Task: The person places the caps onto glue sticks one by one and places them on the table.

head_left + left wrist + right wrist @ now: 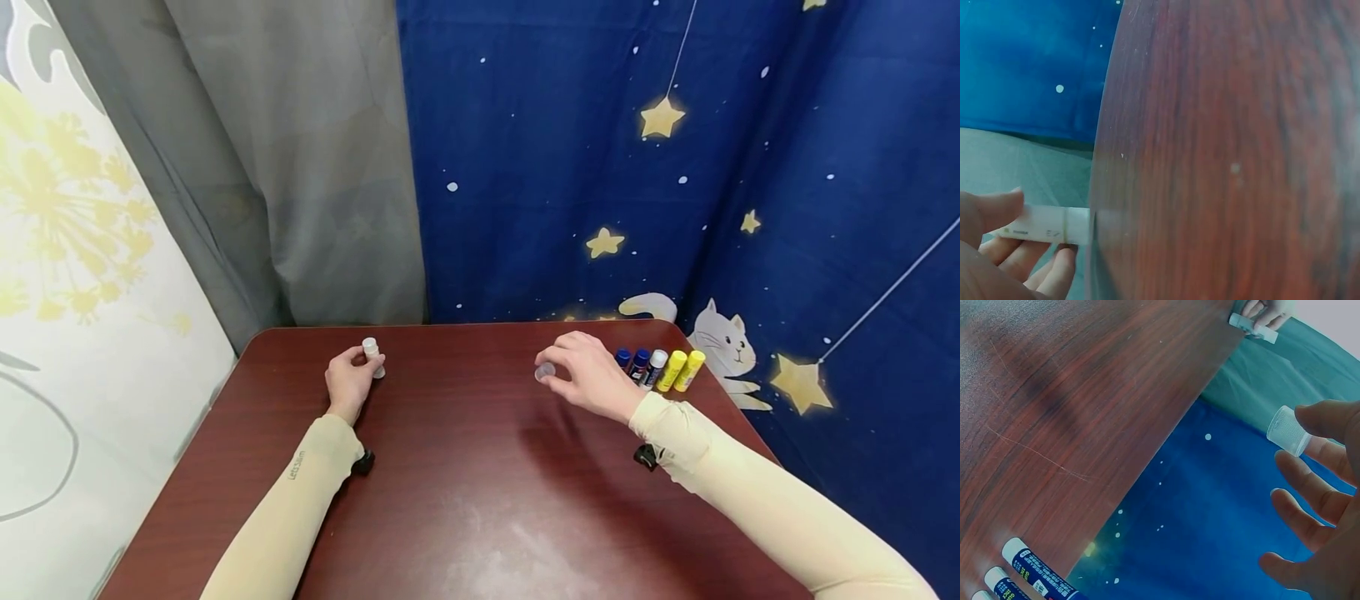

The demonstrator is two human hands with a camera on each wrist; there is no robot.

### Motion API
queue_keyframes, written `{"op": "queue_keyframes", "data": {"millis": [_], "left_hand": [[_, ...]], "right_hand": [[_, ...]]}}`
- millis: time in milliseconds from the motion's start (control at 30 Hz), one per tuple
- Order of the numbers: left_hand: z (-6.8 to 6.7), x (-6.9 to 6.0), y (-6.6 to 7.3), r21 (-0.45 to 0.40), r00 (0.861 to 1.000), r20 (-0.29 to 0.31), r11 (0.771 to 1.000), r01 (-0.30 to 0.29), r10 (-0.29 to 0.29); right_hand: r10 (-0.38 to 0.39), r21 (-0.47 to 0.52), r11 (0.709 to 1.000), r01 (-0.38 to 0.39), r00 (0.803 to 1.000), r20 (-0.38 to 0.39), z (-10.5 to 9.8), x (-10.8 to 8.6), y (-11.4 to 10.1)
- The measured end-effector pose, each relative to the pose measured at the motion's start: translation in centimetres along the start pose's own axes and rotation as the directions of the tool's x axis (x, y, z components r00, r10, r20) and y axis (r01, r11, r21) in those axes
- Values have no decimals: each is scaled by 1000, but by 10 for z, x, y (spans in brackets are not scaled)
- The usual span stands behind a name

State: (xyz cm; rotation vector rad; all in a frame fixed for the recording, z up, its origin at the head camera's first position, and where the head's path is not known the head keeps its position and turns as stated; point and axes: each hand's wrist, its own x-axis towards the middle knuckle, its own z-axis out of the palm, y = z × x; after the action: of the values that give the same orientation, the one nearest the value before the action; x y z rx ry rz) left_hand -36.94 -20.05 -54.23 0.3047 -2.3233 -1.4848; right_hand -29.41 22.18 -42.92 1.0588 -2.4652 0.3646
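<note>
Near the table's back left, my left hand [351, 382] grips a small white glue stick [370, 344], which stands upright with its base on the table. In the left wrist view, the thumb and fingers hold the sides of the glue stick [1041, 224], whose label has faint print. On the right, my right hand [588, 373] pinches a clear, ribbed cap [1289, 431] between thumb and forefinger. The cap is above the table, apart from the glue stick. The other fingers of the right hand are spread in the right wrist view.
A row of glue sticks stands at the back right, just beyond the right hand: blue-labelled ones [639, 364], one with a white top [657, 362], and two yellow ones [690, 371]. The dark red wooden table [450, 467] ends against grey and blue curtains [555, 167].
</note>
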Motion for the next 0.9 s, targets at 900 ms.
{"op": "queue_keyframes", "data": {"millis": [900], "left_hand": [[-25, -27, 68, 125, 827, -266, 869, -479, 495]], "right_hand": [[14, 12, 1000, -13, 996, -89, -16, 18, 5]]}}
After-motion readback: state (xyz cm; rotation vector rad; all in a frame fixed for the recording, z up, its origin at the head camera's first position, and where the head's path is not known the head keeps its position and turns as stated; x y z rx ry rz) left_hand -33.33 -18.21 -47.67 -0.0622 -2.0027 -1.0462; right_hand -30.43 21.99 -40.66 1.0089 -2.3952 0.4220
